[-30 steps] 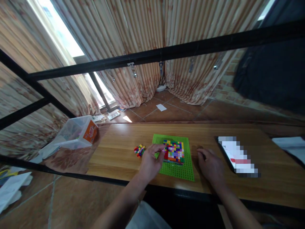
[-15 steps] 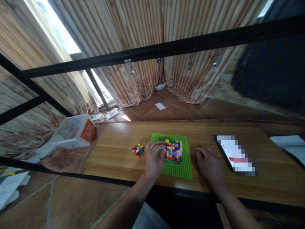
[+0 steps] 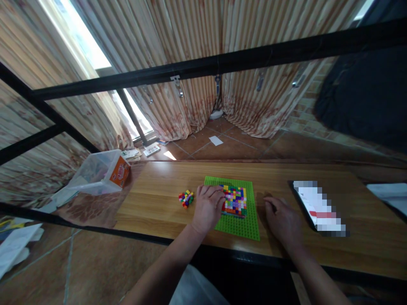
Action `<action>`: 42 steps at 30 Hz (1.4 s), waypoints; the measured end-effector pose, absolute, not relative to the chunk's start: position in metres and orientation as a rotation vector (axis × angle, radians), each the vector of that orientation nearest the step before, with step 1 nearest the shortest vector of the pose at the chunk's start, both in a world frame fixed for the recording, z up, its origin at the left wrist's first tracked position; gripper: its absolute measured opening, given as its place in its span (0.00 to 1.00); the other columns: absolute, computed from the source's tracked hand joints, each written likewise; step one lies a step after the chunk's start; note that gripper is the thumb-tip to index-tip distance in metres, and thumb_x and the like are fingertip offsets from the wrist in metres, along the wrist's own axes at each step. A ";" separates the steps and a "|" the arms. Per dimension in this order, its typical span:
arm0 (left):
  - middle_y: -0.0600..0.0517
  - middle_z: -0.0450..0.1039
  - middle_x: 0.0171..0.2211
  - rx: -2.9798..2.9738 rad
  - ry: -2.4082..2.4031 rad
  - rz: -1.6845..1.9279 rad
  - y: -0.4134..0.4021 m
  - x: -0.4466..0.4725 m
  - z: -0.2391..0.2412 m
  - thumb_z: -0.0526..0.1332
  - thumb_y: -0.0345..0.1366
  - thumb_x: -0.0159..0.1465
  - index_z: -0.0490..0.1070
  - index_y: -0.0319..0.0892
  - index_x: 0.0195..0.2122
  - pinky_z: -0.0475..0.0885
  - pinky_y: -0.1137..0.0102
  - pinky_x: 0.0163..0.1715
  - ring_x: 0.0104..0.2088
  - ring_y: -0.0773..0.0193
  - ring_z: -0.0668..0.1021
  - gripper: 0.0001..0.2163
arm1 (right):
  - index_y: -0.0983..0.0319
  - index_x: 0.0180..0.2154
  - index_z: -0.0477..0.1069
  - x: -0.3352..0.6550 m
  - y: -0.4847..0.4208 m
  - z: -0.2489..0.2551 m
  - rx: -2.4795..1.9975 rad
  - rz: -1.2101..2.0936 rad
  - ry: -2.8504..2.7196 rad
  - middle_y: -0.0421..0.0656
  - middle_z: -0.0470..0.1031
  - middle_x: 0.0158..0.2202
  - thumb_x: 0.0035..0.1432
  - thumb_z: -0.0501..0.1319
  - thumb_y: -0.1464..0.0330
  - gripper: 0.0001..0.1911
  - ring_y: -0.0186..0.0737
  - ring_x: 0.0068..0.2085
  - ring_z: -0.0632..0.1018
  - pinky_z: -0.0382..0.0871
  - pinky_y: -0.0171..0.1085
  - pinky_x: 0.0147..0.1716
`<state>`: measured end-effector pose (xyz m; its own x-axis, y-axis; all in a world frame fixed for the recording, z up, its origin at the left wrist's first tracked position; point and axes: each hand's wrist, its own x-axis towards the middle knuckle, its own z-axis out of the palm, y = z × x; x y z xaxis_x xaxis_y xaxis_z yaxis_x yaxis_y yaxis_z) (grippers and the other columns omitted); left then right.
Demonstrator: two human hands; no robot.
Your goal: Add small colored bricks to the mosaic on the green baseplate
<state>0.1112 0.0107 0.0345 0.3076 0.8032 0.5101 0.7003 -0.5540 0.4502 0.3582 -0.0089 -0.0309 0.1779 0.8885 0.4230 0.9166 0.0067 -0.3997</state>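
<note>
A green studded baseplate (image 3: pixel 239 224) lies on the wooden table (image 3: pixel 152 207) and carries a square patch of many-coloured small bricks (image 3: pixel 235 200). My left hand (image 3: pixel 208 206) rests over the plate's left part, its curled fingers touching the left edge of the coloured patch. What the fingertips grip, if anything, is hidden. A small heap of loose coloured bricks (image 3: pixel 186 198) lies on the wood just left of that hand. My right hand (image 3: pixel 282 221) lies palm down on the table right of the plate, fingers loosely bent, holding nothing.
A tablet (image 3: pixel 318 206) with a blurred screen lies to the right. A clear plastic box (image 3: pixel 101 171) with an orange label sits off the table's left end. Black metal bars (image 3: pixel 222 63) cross the view above. Curtains and a tiled floor lie behind.
My left hand has slid from the plate's left edge further onto the coloured brick patch, fingers pressed down on it. The right hand has stayed put.
</note>
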 end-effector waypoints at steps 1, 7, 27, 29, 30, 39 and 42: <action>0.51 0.77 0.44 2.451 1.393 1.042 0.012 0.110 0.036 0.59 0.32 0.65 0.75 0.45 0.35 0.64 0.57 0.50 0.45 0.58 0.74 0.06 | 0.61 0.37 0.75 0.358 -0.009 -0.031 -1.862 -0.062 -1.697 0.46 0.77 0.39 0.62 0.50 0.63 0.16 0.40 0.33 0.75 0.64 0.37 0.30; 0.49 0.76 0.46 2.473 1.347 0.953 0.015 0.109 0.038 0.60 0.31 0.64 0.75 0.46 0.39 0.64 0.55 0.51 0.47 0.57 0.74 0.06 | 0.60 0.38 0.75 0.360 -0.008 -0.034 -1.877 -0.063 -1.698 0.46 0.77 0.39 0.62 0.50 0.63 0.16 0.40 0.33 0.75 0.63 0.37 0.29; 0.43 0.71 0.49 1.855 1.568 1.260 0.007 0.133 0.015 0.59 0.29 0.59 0.63 0.41 0.54 0.72 0.56 0.50 0.51 0.53 0.74 0.21 | 0.61 0.39 0.75 0.358 -0.009 -0.033 -1.866 -0.056 -1.690 0.46 0.77 0.39 0.62 0.50 0.63 0.16 0.40 0.33 0.75 0.64 0.37 0.30; 0.43 0.71 0.48 1.846 1.591 1.253 0.006 0.134 0.014 0.58 0.28 0.59 0.63 0.40 0.54 0.72 0.56 0.49 0.50 0.53 0.74 0.21 | 0.61 0.39 0.75 0.358 -0.009 -0.032 -1.880 -0.050 -1.692 0.46 0.77 0.39 0.62 0.50 0.63 0.16 0.40 0.33 0.75 0.64 0.37 0.30; 0.43 0.71 0.48 1.837 1.606 1.251 0.006 0.135 0.014 0.58 0.28 0.59 0.63 0.40 0.54 0.72 0.57 0.49 0.50 0.54 0.74 0.20 | 0.61 0.39 0.75 0.358 -0.009 -0.032 -1.881 -0.047 -1.694 0.46 0.77 0.39 0.62 0.50 0.63 0.16 0.40 0.33 0.75 0.64 0.37 0.30; 0.44 0.73 0.47 1.662 1.532 1.247 0.007 0.134 0.009 0.60 0.32 0.61 0.66 0.41 0.52 0.73 0.60 0.47 0.47 0.57 0.76 0.17 | 0.61 0.39 0.75 0.359 -0.009 -0.033 -1.864 -0.061 -1.697 0.46 0.77 0.40 0.62 0.50 0.63 0.16 0.41 0.34 0.76 0.65 0.37 0.32; 0.43 0.74 0.47 1.564 1.472 1.258 0.006 0.131 0.006 0.61 0.35 0.62 0.67 0.39 0.51 0.74 0.61 0.45 0.45 0.58 0.77 0.16 | 0.61 0.39 0.75 0.359 -0.009 -0.033 -1.858 -0.065 -1.701 0.46 0.77 0.40 0.62 0.50 0.63 0.16 0.41 0.35 0.76 0.65 0.37 0.32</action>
<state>0.1314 0.0064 0.0062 -0.0860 0.9738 0.2107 0.3600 -0.1669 0.9179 0.3591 -0.0092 -0.0326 0.1730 0.8874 0.4273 0.9173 0.0128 -0.3980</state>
